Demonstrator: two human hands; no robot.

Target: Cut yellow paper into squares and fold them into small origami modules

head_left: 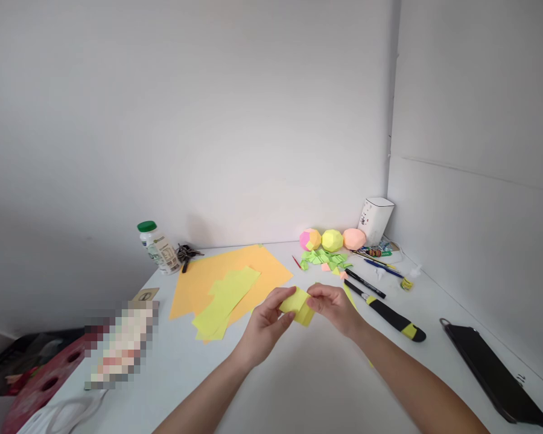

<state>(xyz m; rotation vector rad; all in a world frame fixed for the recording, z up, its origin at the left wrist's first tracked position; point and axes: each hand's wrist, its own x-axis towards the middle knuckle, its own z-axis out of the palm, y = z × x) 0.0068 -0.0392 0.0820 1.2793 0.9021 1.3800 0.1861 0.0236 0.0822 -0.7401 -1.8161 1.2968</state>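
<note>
1 yel. paper (294, 302): fold (303, 304) slants up-R, axis unclear.

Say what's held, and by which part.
A yellow paper piece: the left hand pinches its left side, the right hand its right side.

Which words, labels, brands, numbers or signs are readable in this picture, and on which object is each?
Nothing is clearly readable.
White plastic bottle with green cap: label print too small.
Black cylindrical marker: light print too small.
Brown flat card: oval mark blurred.
White box: dark marks too small.
White tabletop, right: dark strokes unclear.
</note>
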